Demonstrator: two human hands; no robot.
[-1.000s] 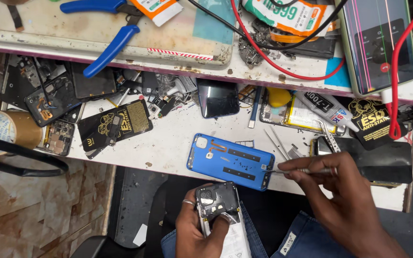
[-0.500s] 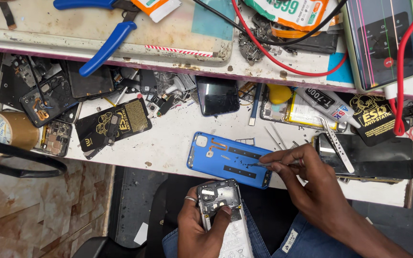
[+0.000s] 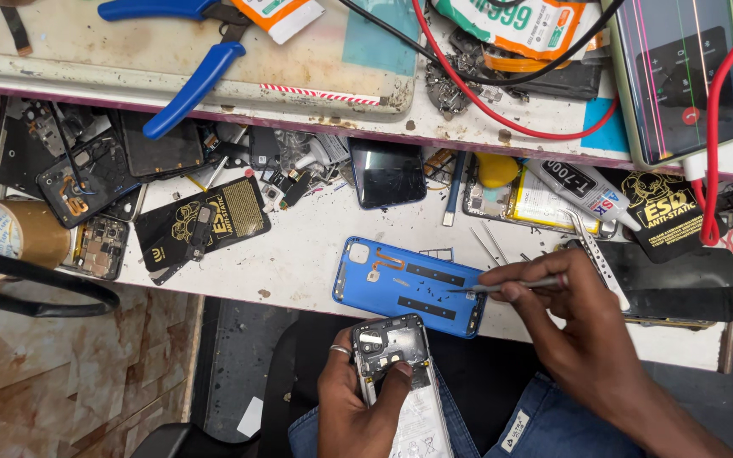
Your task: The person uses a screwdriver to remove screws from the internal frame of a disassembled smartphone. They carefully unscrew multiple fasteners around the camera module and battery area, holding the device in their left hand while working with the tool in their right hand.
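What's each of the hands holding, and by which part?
Left hand grips the opened phone around its upper sides, thumb on the exposed top. Right hand pinches the tweezers near their rear end, tip over the blue back cover.

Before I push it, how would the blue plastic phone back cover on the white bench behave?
The blue plastic back cover looks thin and probably light, so it may slide easily. It lies flat, unlikely to tip. Lifted by one corner, it may flex a little.
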